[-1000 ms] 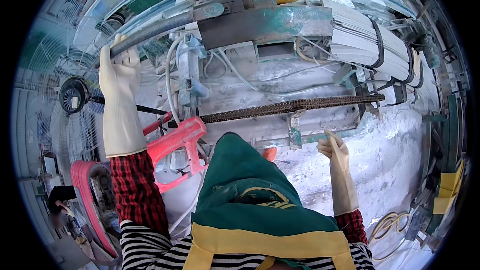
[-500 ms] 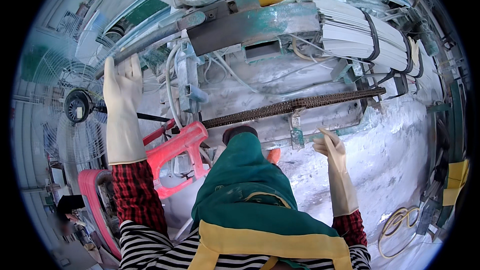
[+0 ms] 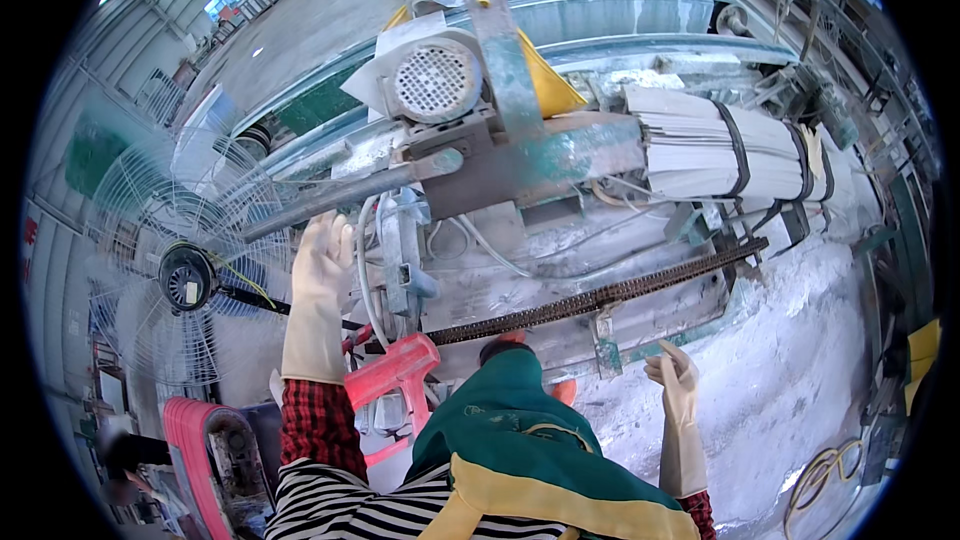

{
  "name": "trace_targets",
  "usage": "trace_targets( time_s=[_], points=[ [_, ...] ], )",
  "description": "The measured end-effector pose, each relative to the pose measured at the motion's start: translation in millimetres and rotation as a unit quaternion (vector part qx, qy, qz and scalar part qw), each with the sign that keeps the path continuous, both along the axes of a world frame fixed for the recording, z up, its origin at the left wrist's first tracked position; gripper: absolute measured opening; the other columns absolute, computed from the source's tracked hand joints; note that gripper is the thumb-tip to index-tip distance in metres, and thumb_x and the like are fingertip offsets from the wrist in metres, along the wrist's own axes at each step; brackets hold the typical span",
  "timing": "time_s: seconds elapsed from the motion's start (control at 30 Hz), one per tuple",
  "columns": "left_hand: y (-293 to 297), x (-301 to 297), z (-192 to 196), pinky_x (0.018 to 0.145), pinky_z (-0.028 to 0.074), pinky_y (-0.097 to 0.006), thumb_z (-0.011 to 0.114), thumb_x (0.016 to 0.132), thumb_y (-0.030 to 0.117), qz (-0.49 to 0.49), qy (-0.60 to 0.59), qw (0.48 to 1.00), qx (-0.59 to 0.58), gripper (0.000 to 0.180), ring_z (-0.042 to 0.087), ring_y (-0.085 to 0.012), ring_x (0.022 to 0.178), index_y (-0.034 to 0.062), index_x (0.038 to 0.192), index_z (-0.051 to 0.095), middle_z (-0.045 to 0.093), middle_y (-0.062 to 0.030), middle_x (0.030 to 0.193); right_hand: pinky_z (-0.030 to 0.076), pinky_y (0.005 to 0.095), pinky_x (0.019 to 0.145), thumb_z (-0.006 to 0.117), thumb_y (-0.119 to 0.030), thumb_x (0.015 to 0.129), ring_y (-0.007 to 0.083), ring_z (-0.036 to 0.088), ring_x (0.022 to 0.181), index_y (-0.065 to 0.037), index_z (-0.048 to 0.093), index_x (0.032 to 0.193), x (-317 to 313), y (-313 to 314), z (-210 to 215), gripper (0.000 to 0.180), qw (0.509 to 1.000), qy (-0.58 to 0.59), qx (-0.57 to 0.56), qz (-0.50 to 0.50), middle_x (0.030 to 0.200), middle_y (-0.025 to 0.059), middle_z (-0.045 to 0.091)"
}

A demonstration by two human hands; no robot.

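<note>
My left hand [image 3: 322, 270], in a long cream rubber glove, is raised with its fingers pointing up at the underside of a grey metal lever bar [image 3: 345, 200]. Its fingers look stretched out, not wrapped round the bar; whether the tips touch it I cannot tell. The bar joins a worn green-grey machine arm [image 3: 570, 155] that carries a motor with a round grille [image 3: 437, 80]. My right hand [image 3: 675, 372], gloved alike, hangs low on my right with loosely bent fingers and nothing in it, apart from the machine. A long rusty chain [image 3: 590, 302] runs across between the hands.
A wire-caged fan [image 3: 187, 275] stands at left. Close by my left arm are a red machine frame [image 3: 400, 372] and a pink-red rounded housing [image 3: 195, 440]. Strapped white sheets [image 3: 690, 145] lie at back right. Yellowish hose [image 3: 825, 475] coils on the whitish floor.
The view has tilted up, so the machine sits lower in the picture. My left hand's thumb and fingers looked more spread along the bar before. The right hand still hangs empty.
</note>
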State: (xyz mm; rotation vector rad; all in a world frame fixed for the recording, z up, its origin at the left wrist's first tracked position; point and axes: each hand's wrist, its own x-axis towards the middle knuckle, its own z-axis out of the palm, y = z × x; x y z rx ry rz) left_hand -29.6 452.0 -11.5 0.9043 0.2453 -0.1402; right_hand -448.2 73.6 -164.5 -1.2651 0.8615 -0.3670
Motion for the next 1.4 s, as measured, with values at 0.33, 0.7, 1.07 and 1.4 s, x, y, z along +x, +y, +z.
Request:
trace_targets(
  time_s=[0.33,0.7,1.07,1.4],
  points=[
    [-16,127,-93,0.102,0.047,-0.035,0.056,0.103,0.028,-0.051,0.001,0.997,-0.051,0.045,0.052,-0.0237,0.128,0.0033,0.14,0.046,0.05,-0.0138,0.144,0.048,0.0461,0.092,0.082,-0.007,0.06,0.0386,0.061,0.102,0.004,0.057,0.118,271,108,246,0.064,0.711,-0.077,-0.631,0.301,0.112,0.0207,0.062],
    [20,186,-95,0.099,0.05,-0.034,0.062,0.098,0.027,0.049,0.032,0.981,-0.187,0.04,0.059,-0.0208,0.113,0.005,0.131,0.056,0.061,-0.0097,0.126,0.048,0.0363,0.043,0.059,-0.012,0.08,0.0225,0.061,0.053,0.005,0.045,0.142,458,267,297,0.066,0.401,-0.141,-0.634,0.646,0.081,0.0125,0.06],
    [41,52,21,0.074,0.031,-0.032,0.067,0.094,0.038,0.208,-0.55,0.799,-0.127,0.054,0.034,-0.0142,0.08,0.0078,0.134,0.045,0.036,0.0058,0.087,0.05,0.0373,0.057,0.063,-0.023,0.084,0.0242,0.068,0.065,-0.002,0.057,0.099,467,270,267,0.026,0.426,-0.197,-0.598,0.65,0.075,0.0065,0.064],
    [-54,155,158,0.085,0.051,-0.029,0.05,0.103,0.026,0.257,-0.429,0.842,0.201,0.049,0.06,-0.0193,0.097,-0.0051,0.14,0.043,0.059,-0.011,0.113,0.055,0.0382,0.065,0.063,-0.021,0.084,0.0258,0.071,0.074,0.001,0.061,0.098,500,183,353,0.026,0.628,-0.189,-0.59,0.47,0.081,0.0134,0.069]
  ],
)
